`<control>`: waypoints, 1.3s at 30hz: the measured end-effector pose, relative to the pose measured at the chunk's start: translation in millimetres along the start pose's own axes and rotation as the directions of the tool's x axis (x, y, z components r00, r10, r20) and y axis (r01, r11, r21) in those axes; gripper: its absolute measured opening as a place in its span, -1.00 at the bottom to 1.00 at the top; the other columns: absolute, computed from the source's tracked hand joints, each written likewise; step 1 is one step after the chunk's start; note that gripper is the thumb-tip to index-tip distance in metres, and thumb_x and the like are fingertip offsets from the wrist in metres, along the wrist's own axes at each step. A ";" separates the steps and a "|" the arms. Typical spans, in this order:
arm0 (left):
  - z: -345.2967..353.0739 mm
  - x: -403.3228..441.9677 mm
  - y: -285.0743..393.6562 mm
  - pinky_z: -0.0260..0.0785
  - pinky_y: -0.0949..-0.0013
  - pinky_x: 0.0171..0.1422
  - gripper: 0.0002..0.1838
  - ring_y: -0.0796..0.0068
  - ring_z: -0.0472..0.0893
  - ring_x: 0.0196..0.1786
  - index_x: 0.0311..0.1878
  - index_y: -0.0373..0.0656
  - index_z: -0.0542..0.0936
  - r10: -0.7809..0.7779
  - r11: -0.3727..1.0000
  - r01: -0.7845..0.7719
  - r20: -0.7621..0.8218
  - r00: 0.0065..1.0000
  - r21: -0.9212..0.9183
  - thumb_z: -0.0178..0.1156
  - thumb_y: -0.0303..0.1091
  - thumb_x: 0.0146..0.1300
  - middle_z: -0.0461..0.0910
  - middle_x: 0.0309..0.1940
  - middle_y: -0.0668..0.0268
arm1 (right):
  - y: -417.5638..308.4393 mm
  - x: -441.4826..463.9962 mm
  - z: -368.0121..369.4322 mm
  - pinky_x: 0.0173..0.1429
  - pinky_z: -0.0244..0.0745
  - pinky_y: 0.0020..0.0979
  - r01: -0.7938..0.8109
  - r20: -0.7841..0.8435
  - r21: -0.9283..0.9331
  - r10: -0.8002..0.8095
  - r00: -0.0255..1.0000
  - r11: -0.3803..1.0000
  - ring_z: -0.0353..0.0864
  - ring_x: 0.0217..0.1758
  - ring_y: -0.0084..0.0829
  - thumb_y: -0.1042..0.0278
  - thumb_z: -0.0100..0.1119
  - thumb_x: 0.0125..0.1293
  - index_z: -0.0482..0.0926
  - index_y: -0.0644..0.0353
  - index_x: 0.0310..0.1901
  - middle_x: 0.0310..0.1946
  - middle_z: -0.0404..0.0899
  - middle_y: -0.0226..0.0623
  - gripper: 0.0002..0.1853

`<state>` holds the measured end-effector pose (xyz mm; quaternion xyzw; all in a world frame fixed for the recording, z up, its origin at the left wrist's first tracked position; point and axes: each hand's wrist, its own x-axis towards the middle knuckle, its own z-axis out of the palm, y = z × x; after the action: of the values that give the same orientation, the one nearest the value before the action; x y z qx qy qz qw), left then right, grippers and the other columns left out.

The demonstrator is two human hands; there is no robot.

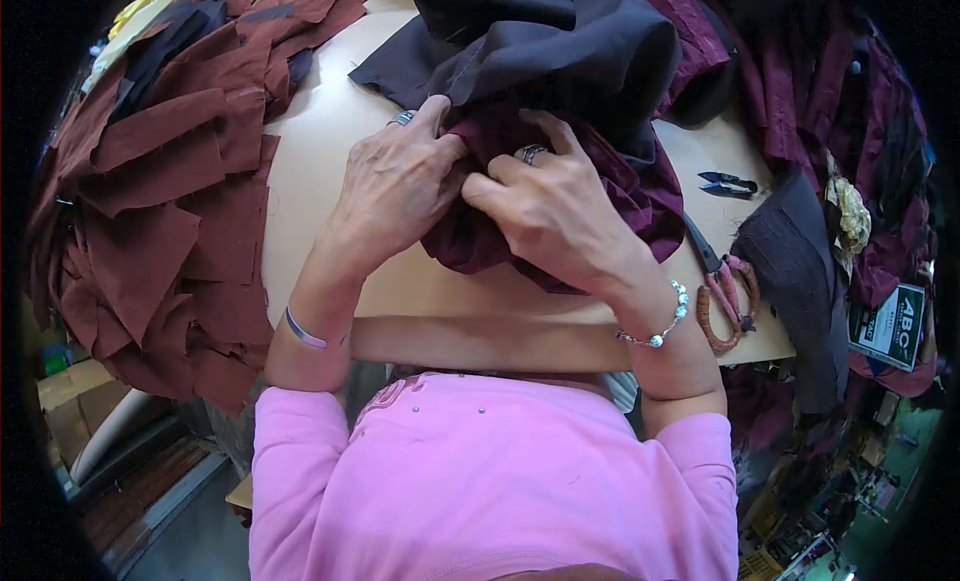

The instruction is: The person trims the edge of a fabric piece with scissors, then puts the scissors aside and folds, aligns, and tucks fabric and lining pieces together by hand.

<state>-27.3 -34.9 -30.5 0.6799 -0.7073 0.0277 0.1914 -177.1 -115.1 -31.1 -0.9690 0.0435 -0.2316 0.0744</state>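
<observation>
Bunched maroon fabric point(640, 196) lies on the table in front of me, joined or overlapped by a large piece of dark grey fabric point(560, 61) behind it. My left hand point(400, 176) is closed, pinching the maroon fabric near the dark piece's lower edge. Close beside it, my right hand point(545, 196) also grips the maroon fabric, its index finger bent over the folds. The fingertips of both hands are partly hidden by knuckles and cloth. I cannot tell whether the two fabrics are sewn together.
Brown cut fabric pieces point(150, 211) are heaped on the left. Right of my hands lie thread snips point(727, 185) and scissors with wrapped handles point(728, 301). A dark fabric strip point(795, 271) hangs over the table's point(450, 336) right side, near a labelled box point(888, 326) and more maroon cloth point(810, 91).
</observation>
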 end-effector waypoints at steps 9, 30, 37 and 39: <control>7.2 -0.2 -3.2 0.36 0.22 -0.24 -0.82 0.12 0.51 -0.32 -0.30 -0.20 0.51 0.022 0.998 -0.025 0.057 0.998 0.050 0.04 -0.53 -0.04 0.43 -0.29 0.14 | 50.8 -13.1 18.7 -0.12 0.32 -0.15 -0.353 -0.177 -0.065 0.337 0.925 0.933 0.47 -0.19 -0.10 0.15 0.11 0.12 0.55 0.08 -0.23 -0.32 0.54 -0.17 -0.75; -12.3 6.5 3.6 0.23 0.36 -0.01 -0.86 0.31 0.39 -0.11 -0.37 -0.15 0.52 0.133 0.976 -0.177 -0.300 0.945 -0.125 0.12 -0.55 -0.07 0.40 -0.12 0.26 | 64.1 -12.2 14.2 -0.28 0.40 -0.44 -0.462 -0.155 0.482 0.592 0.791 0.744 0.54 -0.42 -0.35 0.33 0.16 0.15 0.56 0.28 -0.28 -0.46 0.56 -0.11 -0.81; -16.6 -0.7 -6.7 0.18 0.55 -0.02 -0.94 0.59 0.30 -0.12 -0.29 -0.21 0.39 -0.152 0.156 -0.162 -0.186 0.971 -0.974 0.05 -0.51 0.18 0.27 -0.10 0.36 | 77.4 -12.9 9.2 -0.27 0.39 -0.46 -0.405 -0.102 0.709 0.652 0.751 0.577 0.55 -0.42 -0.46 0.32 0.13 0.18 0.57 0.27 -0.25 -0.44 0.59 -0.09 -0.80; -14.0 0.3 -11.8 0.19 0.58 -0.04 -0.92 0.63 0.30 -0.11 -0.30 -0.20 0.38 -0.125 0.236 -0.017 -0.047 0.991 -0.972 0.07 -0.50 0.17 0.25 -0.10 0.38 | 80.6 -17.0 11.5 -0.28 0.40 -0.45 -0.427 -0.147 0.670 0.673 0.725 0.607 0.57 -0.43 -0.39 0.31 0.14 0.17 0.57 0.29 -0.26 -0.46 0.59 -0.09 -0.79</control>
<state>-12.5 -31.8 -20.1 0.4376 -0.5373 -0.3825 0.6111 -191.0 -191.1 -62.0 -0.7650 0.2851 -0.3832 0.4320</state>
